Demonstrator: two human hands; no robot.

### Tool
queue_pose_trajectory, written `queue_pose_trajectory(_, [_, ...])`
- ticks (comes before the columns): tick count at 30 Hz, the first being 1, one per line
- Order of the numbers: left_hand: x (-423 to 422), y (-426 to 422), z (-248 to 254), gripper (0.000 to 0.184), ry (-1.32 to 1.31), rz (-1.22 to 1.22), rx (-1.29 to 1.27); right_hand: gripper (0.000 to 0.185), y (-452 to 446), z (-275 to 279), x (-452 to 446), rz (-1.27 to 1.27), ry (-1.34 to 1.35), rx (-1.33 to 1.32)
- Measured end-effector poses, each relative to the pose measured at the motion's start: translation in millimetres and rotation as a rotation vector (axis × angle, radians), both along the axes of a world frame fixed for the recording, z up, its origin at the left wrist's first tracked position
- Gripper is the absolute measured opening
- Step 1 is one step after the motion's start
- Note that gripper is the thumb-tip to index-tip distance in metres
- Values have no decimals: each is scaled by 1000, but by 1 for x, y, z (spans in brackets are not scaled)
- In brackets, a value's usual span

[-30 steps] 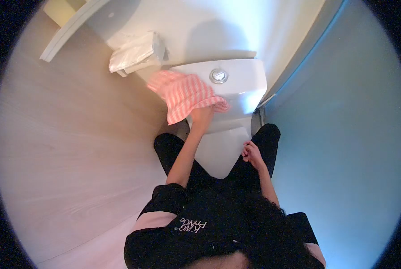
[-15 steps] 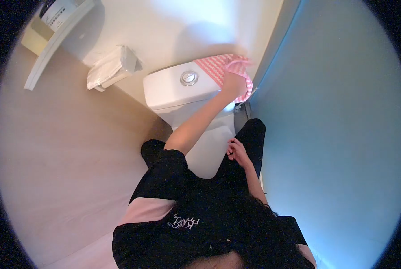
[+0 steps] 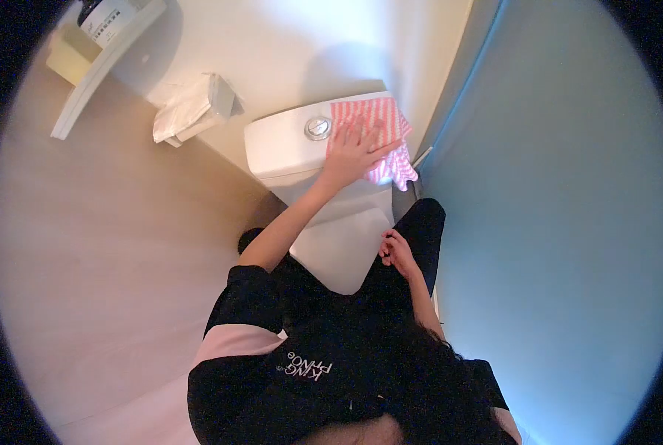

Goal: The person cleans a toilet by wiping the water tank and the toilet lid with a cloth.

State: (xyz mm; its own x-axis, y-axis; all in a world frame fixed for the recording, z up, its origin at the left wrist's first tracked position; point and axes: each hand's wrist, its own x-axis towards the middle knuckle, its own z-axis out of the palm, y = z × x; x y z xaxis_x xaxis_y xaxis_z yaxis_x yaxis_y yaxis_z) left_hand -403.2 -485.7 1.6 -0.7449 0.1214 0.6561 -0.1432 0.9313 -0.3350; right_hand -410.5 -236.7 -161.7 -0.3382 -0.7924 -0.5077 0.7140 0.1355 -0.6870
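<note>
A pink-and-white striped cloth lies spread over the right part of the white toilet tank lid, with a corner hanging down over the front edge. My left hand rests palm down on this cloth, fingers spread, beside the round flush button. Over my right thigh, near the closed toilet lid, is my right hand; its fingers are loosely bent and apart, with nothing in them.
On the wall to the left hangs a tissue holder. Higher up, a white shelf carries a labelled bottle and a yellowish block-shaped item. A blue-grey panel stands close on the right.
My left hand has moved left and toward me across the tank lid, going from bunched in the cloth to flat on it. The cloth now lies more spread out. My right hand stays put.
</note>
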Motion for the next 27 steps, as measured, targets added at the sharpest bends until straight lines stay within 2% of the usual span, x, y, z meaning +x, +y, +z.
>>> queue_pose_trajectory(3, [30,-20,-21,64,7,41,0,9,0,0,-1,10,5,15])
queue_pose_trajectory(6, [83,-37,-37,63,-99,117,57,9,-1,-2,-2,28,20,25])
queue_pose_trajectory(12, [143,-61,-15,52,-31,416,381,9,-7,0,-1,54,36,80])
queue_pose_trajectory(18, [131,-125,-7,47,35,355,695,11,-10,-1,0,86,82,103])
queue_pose_trajectory(22, [114,-145,-4,50,-84,543,772,13,-10,-4,0,87,79,106])
queue_pose_trajectory(24, [106,-131,15,52,-101,666,860,13,-10,-5,0,69,70,100])
queue_pose_trajectory(27, [109,-120,12,51,79,640,959,13,-9,-6,0,75,93,105])
